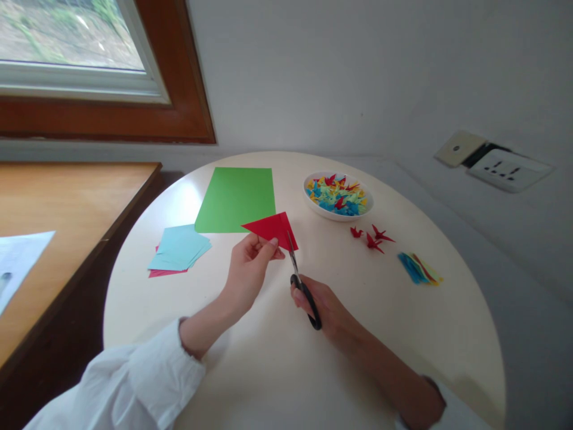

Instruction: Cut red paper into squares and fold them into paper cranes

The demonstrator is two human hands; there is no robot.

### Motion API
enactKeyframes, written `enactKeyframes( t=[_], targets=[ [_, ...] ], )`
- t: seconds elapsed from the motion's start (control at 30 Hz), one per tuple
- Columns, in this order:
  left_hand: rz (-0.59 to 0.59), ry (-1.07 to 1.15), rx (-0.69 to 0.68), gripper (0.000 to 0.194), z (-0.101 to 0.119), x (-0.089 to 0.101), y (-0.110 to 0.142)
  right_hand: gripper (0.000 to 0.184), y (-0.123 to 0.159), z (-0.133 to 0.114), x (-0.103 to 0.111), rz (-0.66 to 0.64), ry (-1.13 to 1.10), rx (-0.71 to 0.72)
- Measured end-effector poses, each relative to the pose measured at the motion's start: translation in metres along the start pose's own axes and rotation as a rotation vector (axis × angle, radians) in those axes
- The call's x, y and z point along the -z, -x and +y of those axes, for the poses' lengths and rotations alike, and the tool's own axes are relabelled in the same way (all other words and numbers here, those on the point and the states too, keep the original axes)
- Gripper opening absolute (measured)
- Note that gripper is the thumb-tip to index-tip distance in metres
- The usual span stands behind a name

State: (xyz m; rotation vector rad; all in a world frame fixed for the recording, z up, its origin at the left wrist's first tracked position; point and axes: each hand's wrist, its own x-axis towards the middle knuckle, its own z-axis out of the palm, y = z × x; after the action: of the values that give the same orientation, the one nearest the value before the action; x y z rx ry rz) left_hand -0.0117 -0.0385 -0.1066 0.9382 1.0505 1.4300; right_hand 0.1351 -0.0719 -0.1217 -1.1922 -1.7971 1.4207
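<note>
Pinched between the thumb and fingers of my left hand (pixel 253 263) is a red sheet of paper (pixel 268 228), folded into a triangle and held above the table. My right hand (pixel 329 307) grips the black handles of a pair of scissors (pixel 308 301). Their blades point up and away from me, at the right end of the red paper, overlapping it. Whether the blades are fully closed I cannot tell. Behind the red paper lies a flat green sheet (pixel 239 197).
On the round white table (pixel 242 370), light blue squares (pixel 176 248) lie over red ones at left. A white bowl (pixel 340 215) of colourful paper cranes stands at back right. Nearby are several red cranes (pixel 375 243) and coloured paper strips (pixel 418 269). A wooden desk (pixel 89 185) adjoins at left.
</note>
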Motion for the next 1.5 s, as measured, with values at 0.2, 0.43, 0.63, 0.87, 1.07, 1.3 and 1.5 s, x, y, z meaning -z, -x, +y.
enactKeyframes(
  t=[0.2,0.43,0.63,0.87,1.07,1.3,1.5],
  targets=[
    [0.008,-0.004,0.007,0.014,-0.001,0.0,-0.001,0.045,0.001,-0.005,0.0,-0.004,-0.029,-0.022],
    [0.002,-0.008,0.002,0.013,0.001,0.0,0.0,0.045,0.0,0.002,0.0,0.001,-0.003,-0.017],
    [0.006,-0.011,0.004,0.013,0.001,0.0,0.0,0.047,0.0,0.0,0.0,0.003,0.003,-0.007],
    [0.01,-0.019,0.006,0.014,0.002,0.0,0.0,0.046,0.0,-0.002,0.0,-0.005,-0.003,-0.015],
    [0.021,-0.023,0.006,0.014,0.002,-0.001,0.001,0.045,0.0,0.0,0.0,0.005,-0.013,-0.019],
    [0.013,-0.021,0.003,0.014,0.001,0.0,0.0,0.045,0.0,0.0,0.0,-0.006,-0.003,-0.037],
    [0.022,-0.036,0.003,0.015,0.001,0.0,0.0,0.042,-0.001,0.009,-0.002,0.016,-0.011,-0.01]
  ],
)
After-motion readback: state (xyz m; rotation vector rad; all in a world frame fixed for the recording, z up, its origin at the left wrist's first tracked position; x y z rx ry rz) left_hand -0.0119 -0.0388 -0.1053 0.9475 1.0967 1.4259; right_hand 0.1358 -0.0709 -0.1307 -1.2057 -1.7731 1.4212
